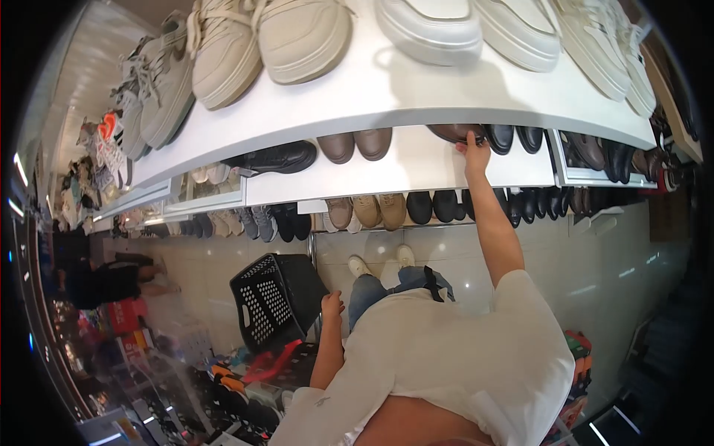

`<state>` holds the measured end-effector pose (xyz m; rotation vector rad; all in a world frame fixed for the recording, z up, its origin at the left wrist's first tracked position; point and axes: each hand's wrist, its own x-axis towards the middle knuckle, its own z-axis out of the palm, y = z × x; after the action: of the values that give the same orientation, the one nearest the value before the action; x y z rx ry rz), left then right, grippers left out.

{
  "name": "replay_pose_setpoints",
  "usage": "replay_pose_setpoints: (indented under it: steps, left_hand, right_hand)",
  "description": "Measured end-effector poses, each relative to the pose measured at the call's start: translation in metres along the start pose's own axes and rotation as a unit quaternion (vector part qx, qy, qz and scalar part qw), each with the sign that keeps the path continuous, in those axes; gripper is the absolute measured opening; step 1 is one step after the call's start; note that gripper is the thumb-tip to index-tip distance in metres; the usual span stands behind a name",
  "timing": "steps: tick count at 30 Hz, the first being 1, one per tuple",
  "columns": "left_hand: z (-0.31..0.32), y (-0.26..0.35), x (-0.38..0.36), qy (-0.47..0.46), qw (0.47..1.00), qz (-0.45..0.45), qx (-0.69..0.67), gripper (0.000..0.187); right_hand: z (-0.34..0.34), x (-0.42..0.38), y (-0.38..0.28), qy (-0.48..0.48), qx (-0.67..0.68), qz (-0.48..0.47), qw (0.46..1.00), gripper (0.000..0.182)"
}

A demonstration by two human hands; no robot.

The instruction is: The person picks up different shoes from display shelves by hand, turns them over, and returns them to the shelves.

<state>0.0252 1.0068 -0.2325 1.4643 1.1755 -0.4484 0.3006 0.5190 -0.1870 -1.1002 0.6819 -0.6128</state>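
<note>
My right hand (pixel 474 154) reaches up to the lower white shelf, its fingers closed on the edge of a dark brown shoe (pixel 449 132). The upper shelf hides the rest of that shoe. Close beside it on the right stand black shoes (pixel 500 139). To the left are a pair of brown shoes (pixel 355 146) and a black shoe (pixel 281 157) lying sideways. My left hand (pixel 332 304) hangs low with curled fingers, next to a black perforated basket (pixel 277 301). Whether anything is inside those fingers cannot be made out.
White and beige sneakers (pixel 305 41) line the upper shelf (pixel 320 110). Tan shoes (pixel 367 210) and black shoes stand in a row below. A tiled floor (pixel 476 256) lies under my feet. Another person (pixel 104 279) is at the far left. Merchandise fills the lower left.
</note>
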Motion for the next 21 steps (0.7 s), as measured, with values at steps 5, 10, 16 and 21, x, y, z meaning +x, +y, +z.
replay_pose_setpoints:
  steps: [5, 10, 16, 21]
  left_hand:
    - [-0.077, -0.121, 0.037, 0.055, 0.983, -0.063, 0.164, 0.034]
    - [-0.097, -0.149, 0.011, 0.060, 0.987, -0.103, 0.107, 0.027]
    - [-0.096, -0.175, 0.035, 0.027, 0.996, -0.070, 0.053, 0.027]
    - [-0.099, -0.166, 0.015, 0.032, 0.997, -0.060, 0.025, 0.026]
  right_hand:
    - [-0.006, -0.016, -0.006, -0.029, -0.140, -0.111, 0.983, 0.047]
    - [-0.008, -0.005, 0.000, -0.022, -0.173, -0.066, 0.982, 0.069]
    - [-0.031, -0.024, 0.003, -0.060, -0.101, -0.014, 0.993, 0.080]
    - [-0.075, -0.153, -0.008, -0.020, -0.379, -0.195, 0.905, 0.061]
